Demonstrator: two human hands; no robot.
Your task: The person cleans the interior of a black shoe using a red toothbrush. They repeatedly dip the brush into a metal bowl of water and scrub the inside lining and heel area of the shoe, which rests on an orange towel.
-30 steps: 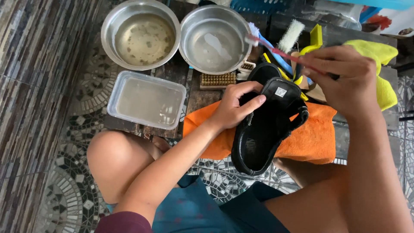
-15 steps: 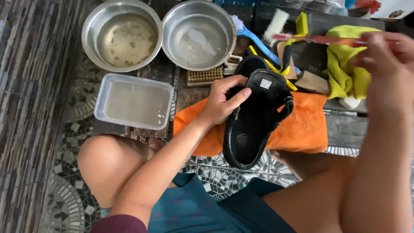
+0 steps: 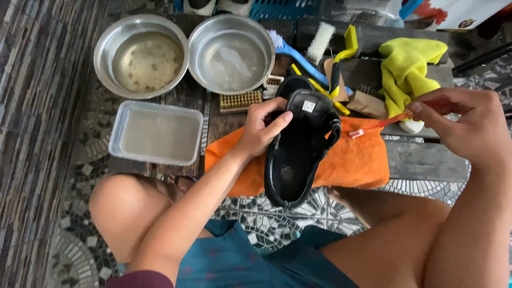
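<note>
The left hand (image 3: 261, 130) is gripping a black sandal (image 3: 298, 146) by its upper edge, fingers curled over the strap area, and is propping it, footbed up, on an orange cloth (image 3: 357, 160) spread over the counter (image 3: 421, 160). The right hand (image 3: 464, 125) is pinching a red-handled toothbrush (image 3: 381, 124) in a closed grip, its bristle end hanging just beside the sandal's right edge, not clearly touching it. To scrub well, it looks best to be keeping the left grip firm near the strap so the sandal is not sliding on the cloth, and to be bringing the bristles in from the side the left fingers are leaving free. Behind the sandal, two steel bowls (image 3: 141, 56) of water, one murky and one clearer, are sitting side by side, with a clear plastic tub (image 3: 154, 133) of water in front of them. A blue brush (image 3: 296, 53), a wire brush (image 3: 240, 100), yellow-handled tools (image 3: 346, 48) and a yellow cloth (image 3: 408, 72) are crowding the space beyond the toe, so a wide stroke could be knocking into them.
</note>
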